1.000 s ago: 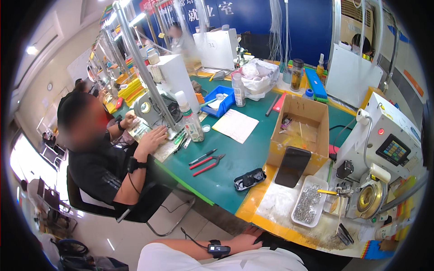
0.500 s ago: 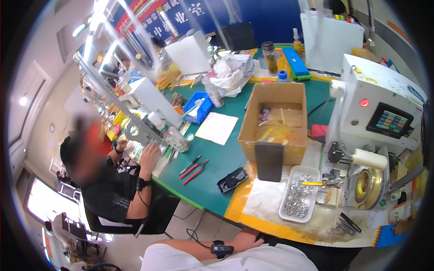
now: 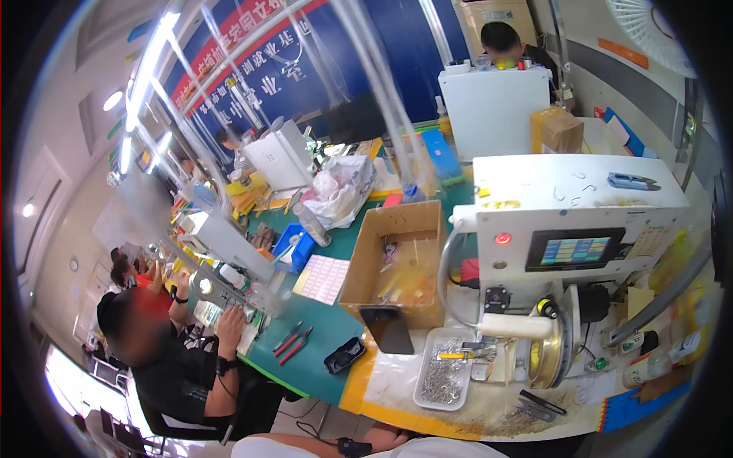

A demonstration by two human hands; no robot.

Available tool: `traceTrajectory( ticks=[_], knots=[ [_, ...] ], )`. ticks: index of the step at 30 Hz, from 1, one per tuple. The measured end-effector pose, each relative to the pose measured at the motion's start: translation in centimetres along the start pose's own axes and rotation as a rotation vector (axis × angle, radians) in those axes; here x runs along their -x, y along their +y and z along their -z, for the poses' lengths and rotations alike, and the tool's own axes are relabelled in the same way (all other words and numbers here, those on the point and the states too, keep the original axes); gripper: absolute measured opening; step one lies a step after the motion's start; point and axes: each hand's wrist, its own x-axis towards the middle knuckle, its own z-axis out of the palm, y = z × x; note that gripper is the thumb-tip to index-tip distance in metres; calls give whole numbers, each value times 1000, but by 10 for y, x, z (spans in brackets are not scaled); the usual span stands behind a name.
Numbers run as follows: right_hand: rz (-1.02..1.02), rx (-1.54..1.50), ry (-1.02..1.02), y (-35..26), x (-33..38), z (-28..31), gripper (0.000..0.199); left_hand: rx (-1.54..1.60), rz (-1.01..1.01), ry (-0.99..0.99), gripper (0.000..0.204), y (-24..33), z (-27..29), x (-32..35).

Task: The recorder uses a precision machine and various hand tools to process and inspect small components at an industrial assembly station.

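Own hands not in frame; only forearm strip (image 3: pixel 366 441) w/ black wrist device at bottom edge, so open/closed can't tell. Nearest work: clear tray (image 3: pixel 445 372) of small metal parts, on bench just left of winding machine (image 3: pixel 569 229), below cardboard box (image 3: pixel 397 263). Yellow-handled tool (image 3: pixel 456 356) lies across tray top. Judgement: parts tiny, light, stiff, prob. springy and tangle-prone; pinch single piece or use tool. Tray thin plastic, light, flexes; take by rim, both sides. Pliers (image 3: pixel 294 340) and phone (image 3: pixel 345 354) on green mat, well apart from tray. Co-worker seated at left.
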Motion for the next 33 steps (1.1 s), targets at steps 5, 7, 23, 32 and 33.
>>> traceTrajectory(
  ticks=[5,7,23,32,33],
  knots=[
    [23,-31,-11,7,-23,4,47,-27,59,-63,43,1,19,-23],
    [34,-40,-7,9,-37,3,47,-38,76,-83,44,-3,27,-36],
    [54,-142,-172,-32,-65,21,52,-85,367,-365,55,-10,113,-49],
    [133,-4,-363,15,-61,52,55,95,558,-436,63,-33,1,22],
    [154,-5,-404,12,-52,52,55,13,310,-122,52,-12,5,25]
  ],
)
